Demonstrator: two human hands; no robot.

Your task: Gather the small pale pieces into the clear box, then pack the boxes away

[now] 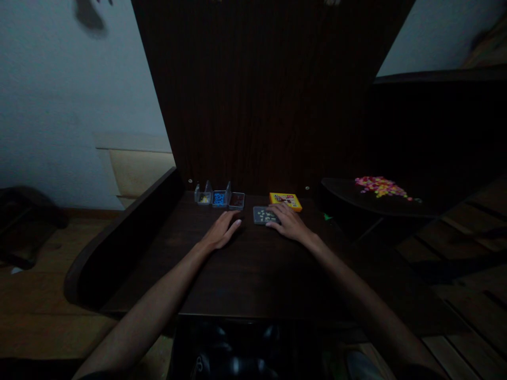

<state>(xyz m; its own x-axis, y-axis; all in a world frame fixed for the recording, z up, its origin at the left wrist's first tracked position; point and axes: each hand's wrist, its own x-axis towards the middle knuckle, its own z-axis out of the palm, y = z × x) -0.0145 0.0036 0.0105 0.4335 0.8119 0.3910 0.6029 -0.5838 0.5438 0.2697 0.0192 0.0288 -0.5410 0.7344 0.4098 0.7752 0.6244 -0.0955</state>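
My left hand (222, 230) lies palm down on the dark wooden desk (245, 274), fingers together and pointing toward a row of small clear boxes. My right hand (288, 221) rests on the right edge of a small grey tray (263, 215) dotted with light beads, fingers touching it. The three clear boxes hold yellow beads (203, 198), blue beads (219, 198) and dark beads (236, 200). A yellow box (285, 200) lies just behind my right hand.
A tall dark panel (269, 95) rises behind the desk. At the right a dark round side table (356, 203) carries a heap of colourful beads (379, 186). A raised rail (119, 237) borders the desk's left side. The room is dim.
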